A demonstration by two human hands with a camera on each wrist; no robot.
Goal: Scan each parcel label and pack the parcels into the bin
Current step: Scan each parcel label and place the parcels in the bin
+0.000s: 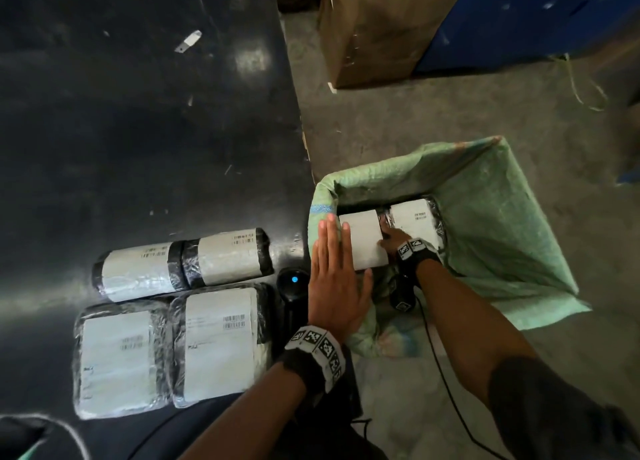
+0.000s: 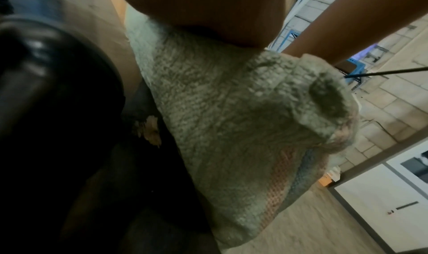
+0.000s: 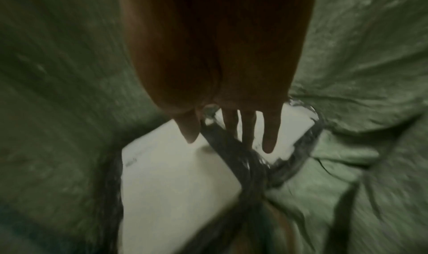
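The green woven sack bin (image 1: 491, 224) stands on the floor to the right of the table. Two white-labelled parcels lie side by side in its bottom, one on the left (image 1: 365, 241) and one on the right (image 1: 414, 222). My right hand (image 1: 393, 239) reaches into the bin, its straight fingers (image 3: 268, 140) touching the parcels where the two meet. My left hand (image 1: 336, 262) is flat with straight fingers over the bin's left rim and holds nothing. Several more parcels (image 1: 220, 341) lie on the black table. A black scanner (image 1: 293, 281) with a blue light sits beside them.
The black table (image 1: 138, 113) fills the left side, with its edge next to the bin. A cardboard box (image 1: 377, 26) and a blue container (image 1: 536, 9) stand on the concrete floor behind. A black cable (image 1: 446, 373) runs under my right arm.
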